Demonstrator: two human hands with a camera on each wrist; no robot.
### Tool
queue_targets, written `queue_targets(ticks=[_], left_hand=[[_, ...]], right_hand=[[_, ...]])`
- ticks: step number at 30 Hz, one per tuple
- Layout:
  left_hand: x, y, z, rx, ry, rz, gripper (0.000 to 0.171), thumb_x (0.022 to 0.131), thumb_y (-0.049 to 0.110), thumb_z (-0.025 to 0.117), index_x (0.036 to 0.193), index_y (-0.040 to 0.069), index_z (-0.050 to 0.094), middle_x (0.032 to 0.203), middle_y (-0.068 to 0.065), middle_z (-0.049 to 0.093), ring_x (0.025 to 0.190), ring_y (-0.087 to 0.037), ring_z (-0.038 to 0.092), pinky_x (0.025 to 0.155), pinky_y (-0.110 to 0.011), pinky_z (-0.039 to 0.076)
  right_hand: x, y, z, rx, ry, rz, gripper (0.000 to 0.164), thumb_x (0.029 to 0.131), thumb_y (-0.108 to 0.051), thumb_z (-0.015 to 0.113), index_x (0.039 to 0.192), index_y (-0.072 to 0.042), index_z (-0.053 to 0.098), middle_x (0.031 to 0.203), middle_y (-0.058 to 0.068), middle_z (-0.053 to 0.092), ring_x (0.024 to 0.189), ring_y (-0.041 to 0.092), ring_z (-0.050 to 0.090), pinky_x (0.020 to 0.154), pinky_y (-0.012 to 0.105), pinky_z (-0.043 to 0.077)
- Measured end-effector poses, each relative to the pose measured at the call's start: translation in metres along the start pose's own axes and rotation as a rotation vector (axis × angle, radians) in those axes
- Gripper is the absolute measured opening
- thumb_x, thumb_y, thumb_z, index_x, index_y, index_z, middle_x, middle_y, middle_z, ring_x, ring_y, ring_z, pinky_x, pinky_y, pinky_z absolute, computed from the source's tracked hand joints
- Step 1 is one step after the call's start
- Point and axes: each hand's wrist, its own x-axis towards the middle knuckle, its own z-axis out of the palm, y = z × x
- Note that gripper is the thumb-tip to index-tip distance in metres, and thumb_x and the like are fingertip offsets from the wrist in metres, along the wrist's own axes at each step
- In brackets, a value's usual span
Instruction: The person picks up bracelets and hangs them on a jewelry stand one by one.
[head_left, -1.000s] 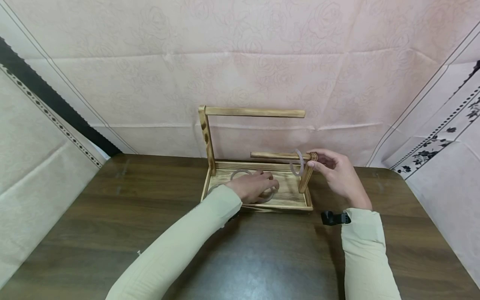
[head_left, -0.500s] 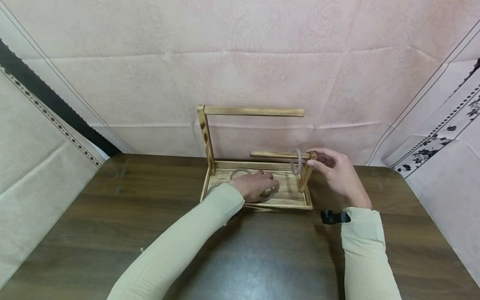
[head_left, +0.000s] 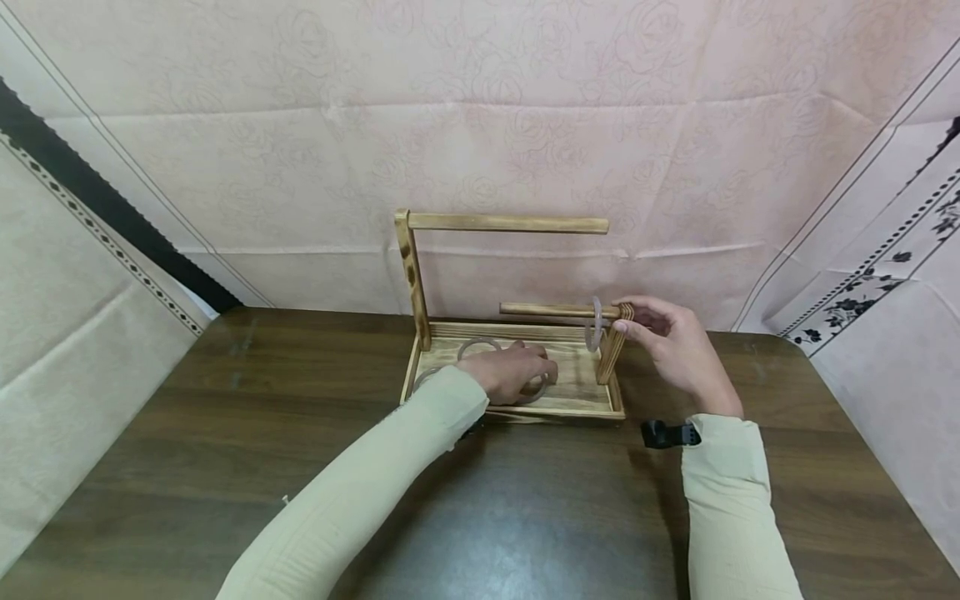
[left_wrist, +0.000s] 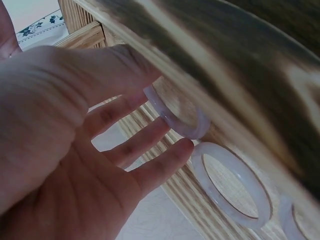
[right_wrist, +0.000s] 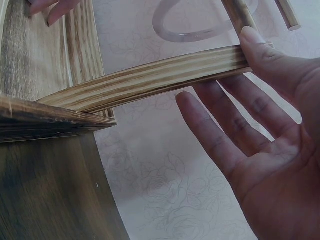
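My left hand (head_left: 508,373) is down in the tray of a wooden rack (head_left: 577,414). In the left wrist view its thumb and fingers pinch a pale translucent bangle (left_wrist: 172,121); the thumb tip is partly hidden behind the tray's edge. Beside it lie a second bangle (left_wrist: 247,180) and part of a third bangle (left_wrist: 288,216). With thumb and fingers, my right hand (head_left: 678,346) grips the top of the rack's short right post (right_wrist: 165,77), where the lower rod (head_left: 543,310) joins it. One bangle (head_left: 597,329) hangs on that rod near the post.
A tall post (head_left: 414,279) at the tray's left end carries a longer upper rod (head_left: 510,224), whose right end is free. The rack stands on a dark wooden table (head_left: 337,400). Behind it is a pink patterned cloth (head_left: 480,125).
The bangle hanging on the lower rod has turned a little, more edge-on. Both hands have stayed almost in place.
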Motion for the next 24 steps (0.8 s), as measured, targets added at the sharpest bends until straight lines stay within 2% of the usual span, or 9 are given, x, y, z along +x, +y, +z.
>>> queue_targets(ticks=[15,24], left_hand=[[-0.0019,-0.0041,0.0002,-0.047,-0.013,-0.039,0.046,0.094,0.006,0.070,0.134,0.025,0.059,0.160,-0.008,0.040,0.142,-0.037,0.044,0.106,-0.055,0.050],[-0.0043,-0.0032,0.0017,-0.055,-0.010,-0.031,0.043,0.094,0.003,0.065,0.131,0.025,0.060,0.158,-0.010,0.041,0.140,-0.037,0.044,0.105,-0.055,0.050]], right_hand=[[0.0002,-0.0004,0.0011,0.018,0.012,-0.029,0.029,0.098,-0.023,0.069,0.125,-0.012,0.070,0.109,0.012,0.074,0.089,-0.003,0.063,0.077,0.012,0.048],[-0.0005,-0.0008,0.0011,0.017,0.013,-0.026,0.029,0.098,-0.023,0.069,0.125,-0.012,0.070,0.110,0.013,0.074,0.089,-0.003,0.063,0.077,0.012,0.048]])
